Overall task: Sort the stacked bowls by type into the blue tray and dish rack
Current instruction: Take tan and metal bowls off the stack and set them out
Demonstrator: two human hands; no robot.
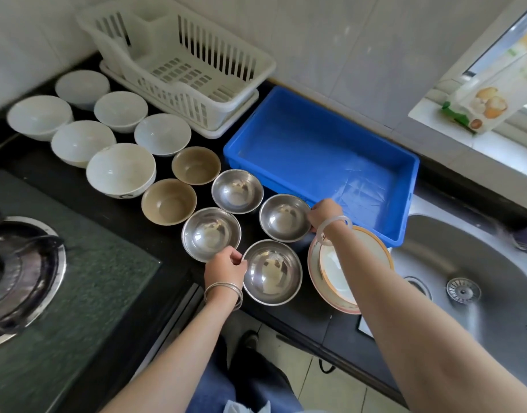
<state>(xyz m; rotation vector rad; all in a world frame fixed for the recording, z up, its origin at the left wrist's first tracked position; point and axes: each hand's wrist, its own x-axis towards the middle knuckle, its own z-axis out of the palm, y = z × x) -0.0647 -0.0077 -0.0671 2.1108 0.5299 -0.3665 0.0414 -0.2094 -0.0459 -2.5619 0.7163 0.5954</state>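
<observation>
Several steel bowls stand on the black counter. My left hand pinches the left rim of the nearest steel bowl. My right hand grips the right rim of another steel bowl, beside the blue tray, which holds nothing. Two more steel bowls sit to the left. Two tan bowls and several white bowls spread out toward the back left. The white dish rack stands empty against the wall.
A stack of orange-rimmed plates lies under my right forearm next to the steel sink. A gas hob fills the left. A printed packet leans on the window sill at the right.
</observation>
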